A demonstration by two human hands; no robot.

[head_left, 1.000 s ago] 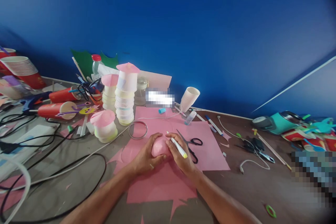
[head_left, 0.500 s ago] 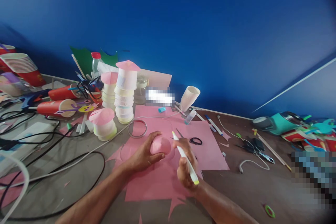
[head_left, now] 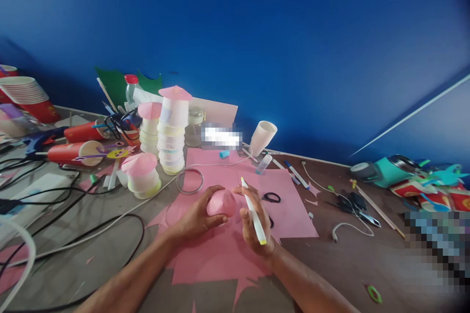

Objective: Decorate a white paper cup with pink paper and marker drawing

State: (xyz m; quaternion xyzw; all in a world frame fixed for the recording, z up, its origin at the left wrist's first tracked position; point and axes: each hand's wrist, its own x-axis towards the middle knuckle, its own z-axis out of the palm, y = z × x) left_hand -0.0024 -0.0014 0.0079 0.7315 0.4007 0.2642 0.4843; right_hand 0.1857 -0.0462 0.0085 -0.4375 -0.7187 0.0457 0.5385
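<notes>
My left hand (head_left: 200, 215) is closed around a small pink paper cone (head_left: 221, 203), thumb along its near side and fingers behind. To its right, my right hand (head_left: 257, 225) grips a white marker pen (head_left: 254, 212) with a yellow tip pointing away from me and a yellow end towards me. The pen's tip is apart from the cone. Beneath both hands lies pink paper (head_left: 205, 264). A silver ring (head_left: 190, 192) rests beyond my left hand, and a black loop (head_left: 272, 197) sits beyond my right.
White cup towers with pink paper roofs (head_left: 175, 93) stand at the back left. A stack of white cups (head_left: 263, 137) leans by the blue wall. Red cups (head_left: 79, 153) and black cables (head_left: 66, 195) crowd the left; a teal tumbler (head_left: 389, 171) lies at right.
The view has shifted slightly. My right hand has turned the marker a little more upright, its fingers looking less curled. The cone stays in my left hand.
</notes>
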